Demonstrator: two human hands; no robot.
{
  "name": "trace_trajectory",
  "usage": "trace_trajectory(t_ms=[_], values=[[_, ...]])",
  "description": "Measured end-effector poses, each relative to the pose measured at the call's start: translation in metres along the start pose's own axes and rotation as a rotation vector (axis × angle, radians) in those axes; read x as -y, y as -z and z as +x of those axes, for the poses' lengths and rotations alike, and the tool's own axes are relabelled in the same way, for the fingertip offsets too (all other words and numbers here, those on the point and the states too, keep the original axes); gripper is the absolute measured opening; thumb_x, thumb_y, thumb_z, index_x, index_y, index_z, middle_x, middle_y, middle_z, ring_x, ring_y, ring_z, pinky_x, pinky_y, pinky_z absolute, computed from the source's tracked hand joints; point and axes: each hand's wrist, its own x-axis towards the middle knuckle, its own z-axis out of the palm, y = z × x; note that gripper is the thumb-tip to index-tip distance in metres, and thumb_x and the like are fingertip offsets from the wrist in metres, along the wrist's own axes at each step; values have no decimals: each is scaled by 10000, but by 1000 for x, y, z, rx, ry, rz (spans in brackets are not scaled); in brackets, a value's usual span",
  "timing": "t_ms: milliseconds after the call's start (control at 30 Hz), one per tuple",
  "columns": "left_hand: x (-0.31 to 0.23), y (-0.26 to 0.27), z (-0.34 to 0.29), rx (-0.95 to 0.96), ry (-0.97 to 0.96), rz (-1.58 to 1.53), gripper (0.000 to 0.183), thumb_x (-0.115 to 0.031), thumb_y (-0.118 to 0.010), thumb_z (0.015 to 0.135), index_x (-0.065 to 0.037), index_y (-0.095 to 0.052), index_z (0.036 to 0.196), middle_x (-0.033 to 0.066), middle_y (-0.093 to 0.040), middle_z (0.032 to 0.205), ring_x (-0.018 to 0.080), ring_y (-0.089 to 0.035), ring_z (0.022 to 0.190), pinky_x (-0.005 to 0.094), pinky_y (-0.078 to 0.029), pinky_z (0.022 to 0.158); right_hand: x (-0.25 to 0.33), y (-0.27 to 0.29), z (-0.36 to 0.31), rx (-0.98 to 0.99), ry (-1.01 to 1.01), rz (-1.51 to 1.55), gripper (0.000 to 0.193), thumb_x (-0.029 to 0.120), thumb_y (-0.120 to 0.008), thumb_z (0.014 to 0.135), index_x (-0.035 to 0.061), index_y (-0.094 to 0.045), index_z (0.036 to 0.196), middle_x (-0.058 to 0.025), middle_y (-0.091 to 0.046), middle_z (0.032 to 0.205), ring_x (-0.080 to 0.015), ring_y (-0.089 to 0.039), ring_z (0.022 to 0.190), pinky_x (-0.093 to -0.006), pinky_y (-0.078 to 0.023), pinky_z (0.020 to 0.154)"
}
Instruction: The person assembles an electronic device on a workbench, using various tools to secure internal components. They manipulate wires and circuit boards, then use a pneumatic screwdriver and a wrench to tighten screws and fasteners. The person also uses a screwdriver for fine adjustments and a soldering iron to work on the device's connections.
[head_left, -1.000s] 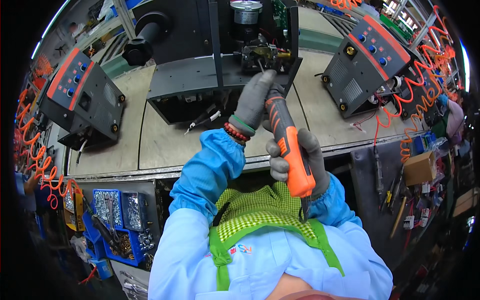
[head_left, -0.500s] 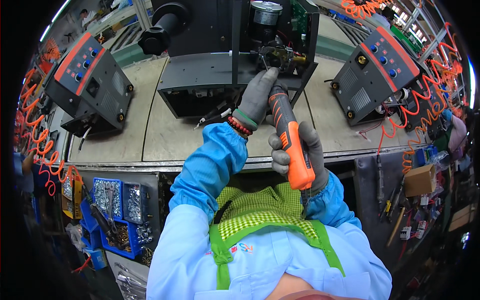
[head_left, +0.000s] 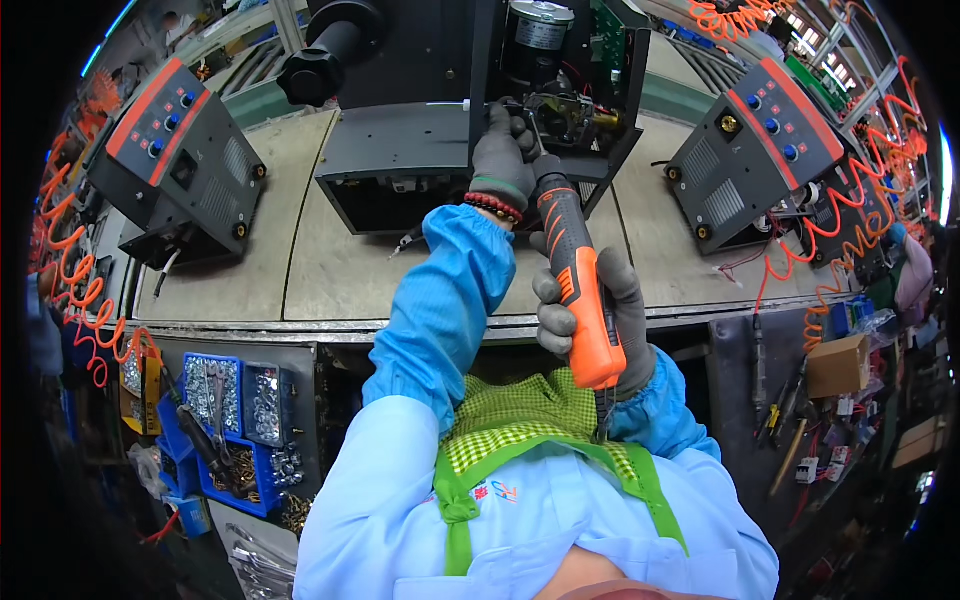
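My right hand (head_left: 627,290) is wrapped around an orange and black cordless screwdriver (head_left: 590,330). The tool points away from me, and its bit reaches the wire-feed mechanism (head_left: 568,118) in an open dark grey machine housing (head_left: 405,140). My left hand (head_left: 502,160), gloved in grey like the right, reaches to the left side of that mechanism, beside the bit. Its fingers are curled; anything between them is hidden. Above the mechanism stands a cylindrical motor (head_left: 540,40). A black spool holder (head_left: 330,60) juts out left of it.
Grey and orange welding machines stand on the bench at left (head_left: 180,165) and right (head_left: 755,155). Blue bins (head_left: 240,440) of screws and fittings sit at lower left. A cardboard box (head_left: 838,362) and hand tools lie at lower right. Coiled orange hoses (head_left: 85,270) hang at both sides.
My left hand has moved forward and left, off the screwdriver's front end to the mechanism's side. The screwdriver stays in my right hand, its bit now in plainer view.
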Motion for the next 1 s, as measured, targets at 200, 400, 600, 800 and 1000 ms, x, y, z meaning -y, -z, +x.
trace_trajectory(t_ms=[200,400,600,800,1000], values=[[5,15,15,47,41,23,334,-416,-502,976,-129,-535,809,-38,-407,592,93,-392,497,240,-385,471,-2,-7,1,-8,-8,14,709,491,-617,877,71,-339,1376,-108,-579,934,-183,-619,667,-344,-552,559],[15,14,19,-31,7,159,407,-482,-508,955,-117,-536,776,-19,-442,565,121,-442,488,269,-412,472,-11,-17,6,-59,47,-35,492,456,-600,900,50,-445,1131,-99,-572,907,-165,-603,672,-325,-556,543],[16,21,26,52,-7,103,409,-473,-495,962,-111,-533,773,-8,-457,578,129,-448,493,298,-427,478,-11,-20,9,-62,23,-106,482,460,-610,893,39,-477,1083,-79,-571,899,-153,-601,670,-309,-563,547],[13,18,14,52,2,123,362,-420,-498,971,-103,-549,804,3,-502,632,119,-477,527,280,-416,476,-9,-7,-7,-100,4,-171,563,492,-632,866,73,-455,1197,-65,-563,938,-157,-583,684,-324,-538,573],[9,66,-64,310,10,516,292,-277,-483,978,-37,-542,1135,30,-567,802,84,-535,603,219,-418,511,25,65,-125,-115,561,-443,628,579,-590,851,37,-485,1151,-117,-575,975,-201,-610,680,-340,-538,538]])
